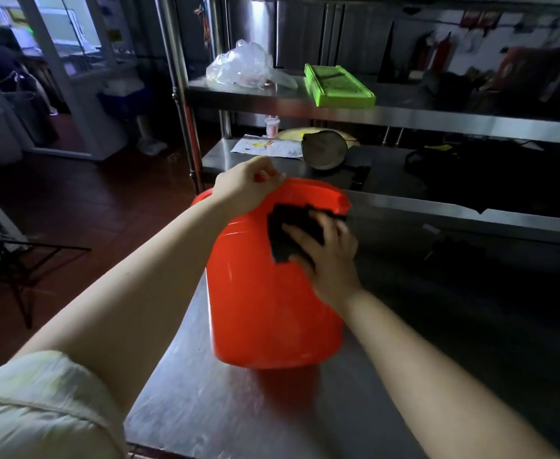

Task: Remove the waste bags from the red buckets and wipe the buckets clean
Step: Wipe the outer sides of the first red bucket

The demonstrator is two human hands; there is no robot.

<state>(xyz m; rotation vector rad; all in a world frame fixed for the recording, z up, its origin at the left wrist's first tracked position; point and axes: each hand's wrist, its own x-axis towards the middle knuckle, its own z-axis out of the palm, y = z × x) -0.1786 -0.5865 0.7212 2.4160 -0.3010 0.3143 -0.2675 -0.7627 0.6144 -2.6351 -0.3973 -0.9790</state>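
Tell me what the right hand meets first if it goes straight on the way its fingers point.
The right hand presses the dark cloth against the red bucket. Sliding up and left along the wall, it would probably reach the left hand gripping the rim; depth is unclear.

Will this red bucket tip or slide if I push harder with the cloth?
The red bucket looks like light, glossy plastic. Tilted on the smooth steel table, it would probably slide or rock without the left hand gripping its rim.
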